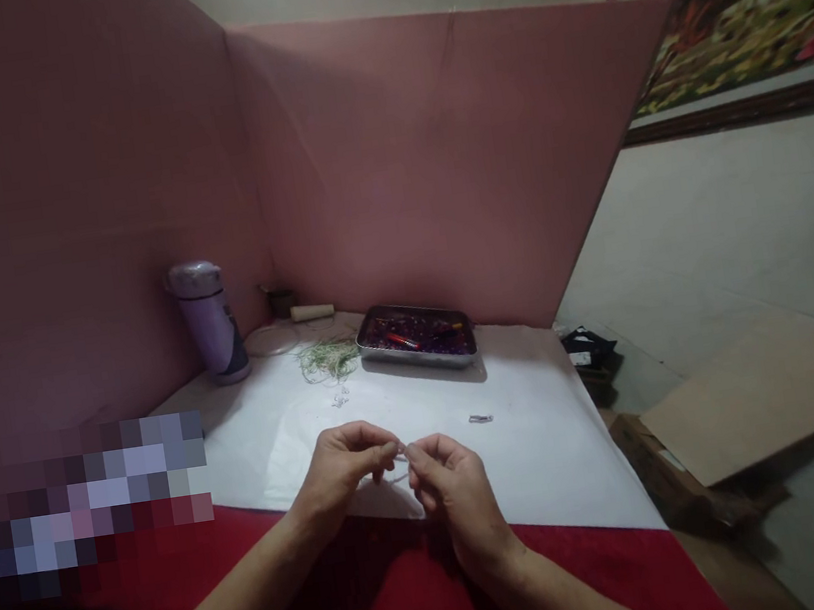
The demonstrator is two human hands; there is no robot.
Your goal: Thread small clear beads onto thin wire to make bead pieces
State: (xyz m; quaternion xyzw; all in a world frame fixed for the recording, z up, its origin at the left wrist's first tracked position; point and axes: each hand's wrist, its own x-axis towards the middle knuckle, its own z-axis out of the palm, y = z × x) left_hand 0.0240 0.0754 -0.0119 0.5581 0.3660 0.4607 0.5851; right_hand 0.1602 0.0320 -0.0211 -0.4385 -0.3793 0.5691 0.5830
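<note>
My left hand (pixel 349 462) and my right hand (pixel 452 485) meet fingertip to fingertip over the front edge of a white sheet. Thumb and index finger are pinched together on each. Between them runs a thin pale strand (pixel 399 476), part of which curves below the fingertips; its exact kind is too small to make out. On the sheet to the right lies a small silvery metal clip-like piece (pixel 481 419). Beyond my left hand are a few tiny wire-like bits (pixel 341 396) and a loose tangle of green thread (pixel 329 359).
A metal tray (pixel 422 361) holds dark purple small pieces and a red-handled tool. A purple bottle (pixel 211 322) stands at left, with a pale roll (pixel 312 312) behind. Pink panels (pixel 432 160) wall the back and left. Red cloth (pixel 327 599) covers the front; cardboard (pixel 768 396) lies right.
</note>
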